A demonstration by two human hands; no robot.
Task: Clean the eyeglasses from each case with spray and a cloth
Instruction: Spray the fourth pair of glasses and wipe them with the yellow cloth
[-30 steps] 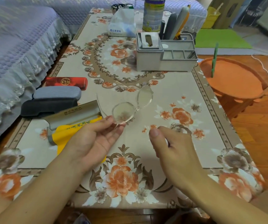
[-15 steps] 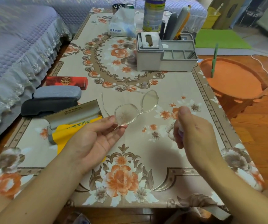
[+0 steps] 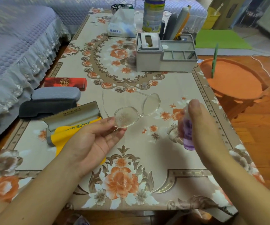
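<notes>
A long low table (image 3: 176, 98) covered in a cream cloth with orange flowers fills the view. A sofa with a lilac ruffled cover (image 3: 17, 51) runs along its left edge, and a round orange stool (image 3: 233, 82) stands off its right edge. Near the far end of the table sits a grey desk organiser (image 3: 163, 57), with a tissue pack (image 3: 122, 23) and a tall tin (image 3: 153, 13) behind it. Along the left edge lie three closed glasses cases: red (image 3: 66, 82), grey (image 3: 56, 95) and black (image 3: 48, 107). Just in front of them an open case (image 3: 72, 116) holds a yellow cloth (image 3: 75, 130).

Above the middle of the table, the left hand (image 3: 95, 142), palm up, pinches the clear-framed glasses (image 3: 135, 111) by the rim of the near lens, arms unfolded and pointing away. The right hand (image 3: 201, 124) curls round a small purple spray bottle (image 3: 188, 132), held upright just beside the glasses, with a fingertip on its top.
</notes>
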